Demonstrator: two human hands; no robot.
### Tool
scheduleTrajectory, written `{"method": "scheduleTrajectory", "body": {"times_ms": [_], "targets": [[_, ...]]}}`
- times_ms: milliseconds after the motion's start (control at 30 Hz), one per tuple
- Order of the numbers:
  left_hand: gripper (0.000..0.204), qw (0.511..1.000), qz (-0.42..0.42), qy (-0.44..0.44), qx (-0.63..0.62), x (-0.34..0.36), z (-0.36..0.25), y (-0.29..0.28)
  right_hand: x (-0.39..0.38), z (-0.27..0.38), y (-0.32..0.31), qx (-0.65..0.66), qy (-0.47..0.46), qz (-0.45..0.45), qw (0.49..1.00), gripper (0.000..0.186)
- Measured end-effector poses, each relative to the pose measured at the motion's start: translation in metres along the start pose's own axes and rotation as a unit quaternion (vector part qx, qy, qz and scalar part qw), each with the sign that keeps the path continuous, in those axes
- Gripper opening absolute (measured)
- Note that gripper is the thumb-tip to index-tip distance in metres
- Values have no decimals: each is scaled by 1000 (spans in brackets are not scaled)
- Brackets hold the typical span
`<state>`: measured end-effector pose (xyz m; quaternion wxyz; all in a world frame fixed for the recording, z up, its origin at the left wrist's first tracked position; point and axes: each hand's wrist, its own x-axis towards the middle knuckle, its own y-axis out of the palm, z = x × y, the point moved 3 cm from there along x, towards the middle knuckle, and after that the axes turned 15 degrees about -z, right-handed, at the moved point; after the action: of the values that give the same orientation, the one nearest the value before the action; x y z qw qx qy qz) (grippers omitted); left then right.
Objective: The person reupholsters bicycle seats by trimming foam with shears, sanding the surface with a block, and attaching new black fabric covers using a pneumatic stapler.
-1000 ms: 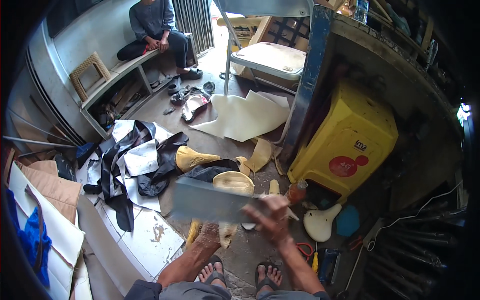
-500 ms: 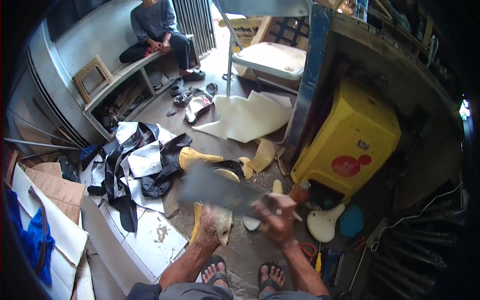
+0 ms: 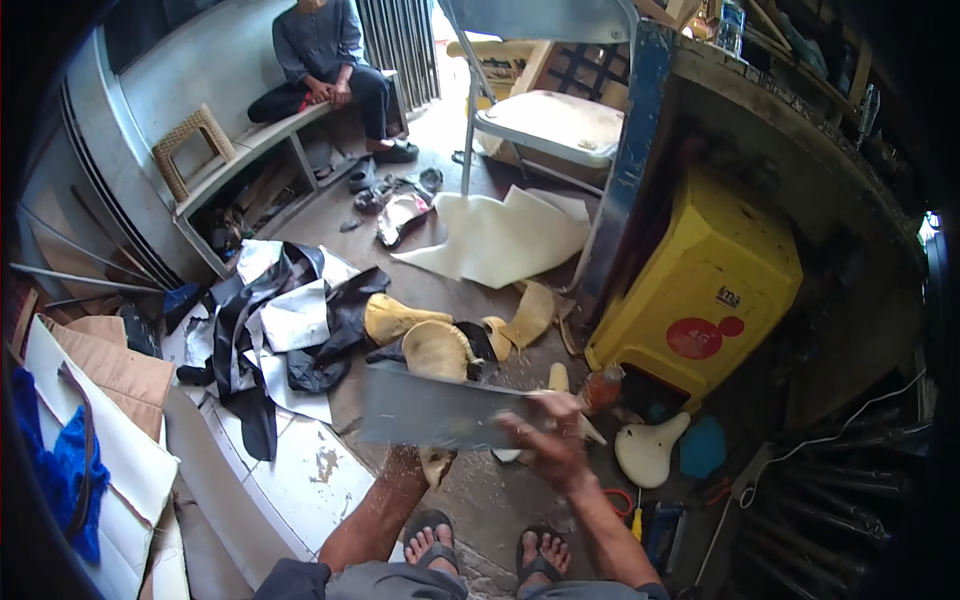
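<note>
My right hand (image 3: pixel 558 435) grips the end of a broad, flat grey blade (image 3: pixel 430 405). The blade lies crosswise in front of me; its exact kind I cannot make out. Behind and below it, my left hand (image 3: pixel 405 465) is at a pale yellow foam saddle (image 3: pixel 438 350), its fingers mostly hidden by the blade. The saddle's rounded far end shows beyond the blade and its narrow end below. Small crumbs lie about the blade and the floor.
Black and white sheet scraps (image 3: pixel 295 320) lie at left, another yellow foam piece (image 3: pixel 395 318) beyond. A white saddle (image 3: pixel 648 450), a yellow plastic stool (image 3: pixel 700 290) and a screwdriver (image 3: pixel 637 525) are at right. Farther off are a folding chair (image 3: pixel 550 125) and a seated person (image 3: pixel 320 60).
The grey blade, blurred before, has come nearer me and now covers most of my left hand. More of the saddle's rounded far end shows beyond it.
</note>
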<state>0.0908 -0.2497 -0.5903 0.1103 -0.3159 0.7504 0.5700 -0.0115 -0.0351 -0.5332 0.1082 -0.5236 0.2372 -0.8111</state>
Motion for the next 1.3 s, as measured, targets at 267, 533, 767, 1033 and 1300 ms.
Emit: {"method": "scheduleTrajectory", "body": {"times_ms": [267, 533, 767, 1033, 1300], "targets": [[70, 995, -15, -10, 98, 10, -4, 14, -5, 17, 3, 41, -144, 86, 985, 53], [68, 988, -75, 62, 121, -5, 5, 31, -12, 9, 8, 67, -66, 33, 995, 59], [61, 994, -66, 56, 62, -4, -5, 34, -14, -10, 5, 13, 35, -37, 999, 61], [56, 992, 29, 0, 121, 1, -3, 7, -1, -11, -1, -47, 37, -34, 998, 61], [62, 845, 36, 283, 453, -2, 12, 23, -3, -3, 0, 27, -35, -23, 999, 52]]}}
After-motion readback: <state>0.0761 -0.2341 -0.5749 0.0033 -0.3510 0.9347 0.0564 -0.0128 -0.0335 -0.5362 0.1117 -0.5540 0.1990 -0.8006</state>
